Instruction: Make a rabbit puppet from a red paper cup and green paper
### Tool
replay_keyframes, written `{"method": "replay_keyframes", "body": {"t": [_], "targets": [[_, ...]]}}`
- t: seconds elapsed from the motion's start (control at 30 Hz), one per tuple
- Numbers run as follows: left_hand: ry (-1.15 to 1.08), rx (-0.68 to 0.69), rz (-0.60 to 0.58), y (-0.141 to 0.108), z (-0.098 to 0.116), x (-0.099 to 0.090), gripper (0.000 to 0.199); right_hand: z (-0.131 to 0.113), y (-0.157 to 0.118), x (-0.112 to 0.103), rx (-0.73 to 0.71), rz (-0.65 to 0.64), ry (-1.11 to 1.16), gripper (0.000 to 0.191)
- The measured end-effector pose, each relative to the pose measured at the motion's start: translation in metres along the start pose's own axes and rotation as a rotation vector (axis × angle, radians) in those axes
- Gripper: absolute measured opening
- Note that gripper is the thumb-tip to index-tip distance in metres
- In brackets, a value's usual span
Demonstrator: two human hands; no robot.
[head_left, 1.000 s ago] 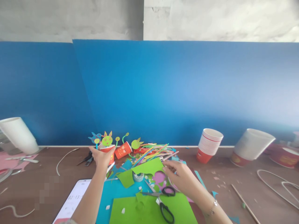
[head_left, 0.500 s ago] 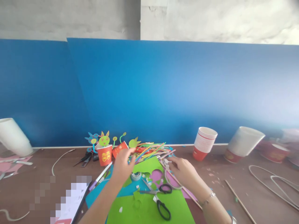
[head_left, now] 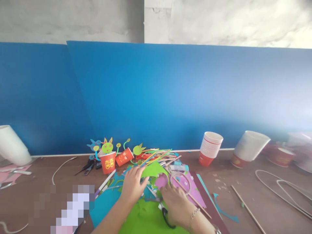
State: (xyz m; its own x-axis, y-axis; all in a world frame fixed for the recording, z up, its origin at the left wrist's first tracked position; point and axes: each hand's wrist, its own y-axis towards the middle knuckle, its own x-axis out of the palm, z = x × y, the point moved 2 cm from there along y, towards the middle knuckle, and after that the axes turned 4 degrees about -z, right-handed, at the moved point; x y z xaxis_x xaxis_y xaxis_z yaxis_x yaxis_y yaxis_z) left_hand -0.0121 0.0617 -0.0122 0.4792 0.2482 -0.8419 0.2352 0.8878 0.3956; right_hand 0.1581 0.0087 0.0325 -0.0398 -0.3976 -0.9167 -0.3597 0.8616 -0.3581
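At the bottom centre of the frame lies a green sheet [head_left: 142,219], with the scissors [head_left: 164,218] on it, their black handle partly hidden by the right hand [head_left: 175,201]. That hand's fingers curl down, and whether they grip the handle I cannot tell. Just left of it, the left hand [head_left: 133,183] is loosely spread, thumb apart from the fingers, beside a green scrap [head_left: 154,169] in the lower middle of the frame. A blue sheet [head_left: 106,203] lies to the lower left, a purple sheet [head_left: 197,193] to the lower right, and a wooden stick [head_left: 247,208] farther right on the brown table [head_left: 243,182]. A marker [head_left: 105,183] slants left of the left hand. Beyond the hands, coloured strips [head_left: 158,157] are heaped in the middle; left of them one red cup [head_left: 108,164] stands upright and another, the tipped cup [head_left: 124,157], leans over. A cup stack [head_left: 211,148] tilts at centre right, with large cups [head_left: 251,148] nested farther right. Behind everything runs a blue board [head_left: 156,97], and a grey wall [head_left: 109,22] fills the top.
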Motion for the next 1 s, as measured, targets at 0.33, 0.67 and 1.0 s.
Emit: {"method": "replay_keyframes", "body": {"t": [0.33,0.67,1.0], "targets": [[-0.075,-0.082,0.039,0.004,0.004,-0.021,0.031,-0.006,0.001,-0.015,0.068,-0.071,-0.141,0.054],[-0.367,-0.316,0.059,0.014,-0.005,-0.073,0.037,0.021,-0.005,-0.034,0.092,0.056,-0.019,0.039],[-1.27,-0.549,-0.546,-0.028,0.013,-0.075,0.028,0.02,0.006,-0.022,0.08,0.078,0.037,0.028]]}}
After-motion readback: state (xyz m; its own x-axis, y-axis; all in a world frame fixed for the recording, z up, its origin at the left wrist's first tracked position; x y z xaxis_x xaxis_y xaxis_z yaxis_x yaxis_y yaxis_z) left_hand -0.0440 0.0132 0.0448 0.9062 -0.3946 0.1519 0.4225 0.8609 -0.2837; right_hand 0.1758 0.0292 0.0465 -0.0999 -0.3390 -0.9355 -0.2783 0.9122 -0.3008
